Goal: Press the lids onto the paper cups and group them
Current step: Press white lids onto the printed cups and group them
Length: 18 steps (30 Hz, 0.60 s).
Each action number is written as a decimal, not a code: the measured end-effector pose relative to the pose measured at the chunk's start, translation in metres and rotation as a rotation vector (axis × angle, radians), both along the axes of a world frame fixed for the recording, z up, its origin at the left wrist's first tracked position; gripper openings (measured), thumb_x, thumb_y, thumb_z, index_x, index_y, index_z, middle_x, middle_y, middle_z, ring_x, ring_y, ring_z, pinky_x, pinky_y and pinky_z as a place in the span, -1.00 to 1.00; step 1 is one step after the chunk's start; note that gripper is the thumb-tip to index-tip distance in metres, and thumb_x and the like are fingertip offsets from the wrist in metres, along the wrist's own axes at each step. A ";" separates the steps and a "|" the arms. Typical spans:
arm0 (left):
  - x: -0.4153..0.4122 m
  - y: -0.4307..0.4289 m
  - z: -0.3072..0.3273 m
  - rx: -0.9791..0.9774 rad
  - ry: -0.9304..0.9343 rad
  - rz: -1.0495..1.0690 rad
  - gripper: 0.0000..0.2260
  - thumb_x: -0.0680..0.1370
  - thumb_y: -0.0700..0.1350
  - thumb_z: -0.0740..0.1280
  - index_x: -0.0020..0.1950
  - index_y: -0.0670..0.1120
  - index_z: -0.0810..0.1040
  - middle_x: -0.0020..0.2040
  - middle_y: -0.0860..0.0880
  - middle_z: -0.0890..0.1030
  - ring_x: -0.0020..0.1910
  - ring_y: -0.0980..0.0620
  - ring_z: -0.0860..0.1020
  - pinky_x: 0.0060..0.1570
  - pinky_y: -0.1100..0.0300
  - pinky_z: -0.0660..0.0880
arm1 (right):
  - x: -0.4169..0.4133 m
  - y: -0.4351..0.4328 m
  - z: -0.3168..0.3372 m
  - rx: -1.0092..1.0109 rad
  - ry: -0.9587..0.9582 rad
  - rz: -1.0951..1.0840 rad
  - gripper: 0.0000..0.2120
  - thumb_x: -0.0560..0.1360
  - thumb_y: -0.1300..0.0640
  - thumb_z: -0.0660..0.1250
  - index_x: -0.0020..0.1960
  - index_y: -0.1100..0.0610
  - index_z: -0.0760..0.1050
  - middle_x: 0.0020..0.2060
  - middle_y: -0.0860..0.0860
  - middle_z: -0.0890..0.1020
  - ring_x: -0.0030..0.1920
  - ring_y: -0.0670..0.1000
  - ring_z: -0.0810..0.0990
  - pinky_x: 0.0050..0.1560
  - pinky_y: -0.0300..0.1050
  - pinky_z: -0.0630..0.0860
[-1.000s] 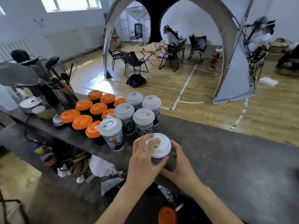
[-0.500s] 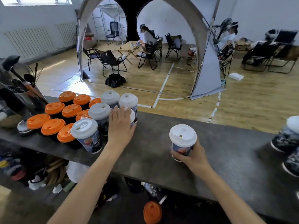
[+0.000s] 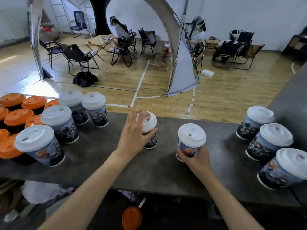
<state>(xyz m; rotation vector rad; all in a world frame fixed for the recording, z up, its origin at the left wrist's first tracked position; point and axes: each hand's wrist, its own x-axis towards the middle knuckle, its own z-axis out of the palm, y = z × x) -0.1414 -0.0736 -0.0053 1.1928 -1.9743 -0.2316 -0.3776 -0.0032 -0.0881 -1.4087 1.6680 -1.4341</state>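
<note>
**On the Counter, Two Lidded Cups in Hand**

Closest to the wearer, the right hand point(image 3: 196, 159) had its fingers wrapped round the lower body of a white-lidded, picture-printed paper cup point(image 3: 191, 138). Whether its base touched the dark grey counter point(image 3: 166, 173) could not be told. Just beyond and to the left, the left hand point(image 3: 132, 136) clutched a second printed cup point(image 3: 149, 128) high up, with fingers curled over the white lid's rim and the thumb on the wall. That cup leaned slightly. A trio of lidded cups point(image 3: 269, 143) stood grouped at the right. Four matching cups point(image 3: 61, 120) stood at the left beside orange-lidded dark cups point(image 3: 18, 115). Farther off lay the wooden floor point(image 3: 216, 97). So high a grip might have pried the lid loose or toppled the cup. A careless set-down could have knocked over the trio at the right.
</note>
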 end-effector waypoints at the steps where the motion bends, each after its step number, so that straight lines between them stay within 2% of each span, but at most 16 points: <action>1: -0.004 0.000 -0.004 -0.008 -0.020 -0.015 -0.58 0.47 -0.05 0.58 0.23 -0.18 0.56 0.26 -0.15 0.49 0.18 -0.20 0.49 0.08 -0.12 0.54 | -0.003 0.004 -0.003 -0.002 0.005 -0.005 -0.34 0.33 0.28 0.67 0.22 -0.17 0.44 0.08 -0.52 0.59 0.15 -0.40 0.58 0.03 -0.54 0.46; 4: -0.011 -0.002 -0.010 -0.052 -0.095 -0.038 -0.60 0.47 -0.05 0.58 0.23 -0.14 0.58 0.28 -0.14 0.51 0.21 -0.21 0.50 0.12 -0.15 0.52 | -0.010 0.012 -0.012 0.011 0.005 0.009 -0.35 0.34 0.30 0.66 0.24 -0.14 0.46 0.11 -0.44 0.62 0.17 -0.30 0.61 0.08 -0.45 0.52; 9: -0.013 -0.002 -0.011 -0.074 -0.157 -0.025 -0.57 0.47 0.01 0.56 0.27 -0.09 0.56 0.31 -0.09 0.52 0.27 -0.16 0.47 0.16 -0.12 0.45 | -0.013 0.012 -0.013 0.006 0.046 0.028 -0.25 0.36 0.31 0.65 0.15 -0.46 0.48 0.07 -0.50 0.61 0.12 -0.39 0.59 0.02 -0.53 0.48; 12: -0.010 0.002 -0.011 -0.074 -0.181 -0.038 -0.51 0.47 0.08 0.54 0.31 -0.08 0.55 0.35 -0.09 0.50 0.32 -0.15 0.44 0.21 -0.09 0.40 | -0.015 0.012 -0.019 0.016 0.013 0.026 -0.35 0.36 0.26 0.66 0.23 -0.25 0.47 0.12 -0.41 0.64 0.17 -0.33 0.60 0.06 -0.49 0.49; 14: -0.011 0.007 -0.010 -0.080 -0.187 -0.040 -0.48 0.47 0.12 0.53 0.33 -0.09 0.54 0.38 -0.12 0.49 0.37 -0.18 0.43 0.28 -0.13 0.39 | -0.015 0.012 -0.019 0.022 -0.016 0.013 -0.33 0.35 0.23 0.67 0.31 -0.13 0.43 0.18 -0.31 0.63 0.23 -0.28 0.59 0.13 -0.45 0.49; 18: -0.021 0.017 0.002 -0.147 -0.200 0.025 -0.53 0.53 0.06 0.48 0.34 -0.18 0.56 0.40 -0.19 0.51 0.47 -0.26 0.42 0.44 -0.26 0.29 | -0.016 0.012 -0.020 0.040 -0.023 0.018 -0.24 0.35 0.22 0.66 0.42 -0.02 0.35 0.24 -0.37 0.56 0.29 -0.32 0.53 0.18 -0.49 0.44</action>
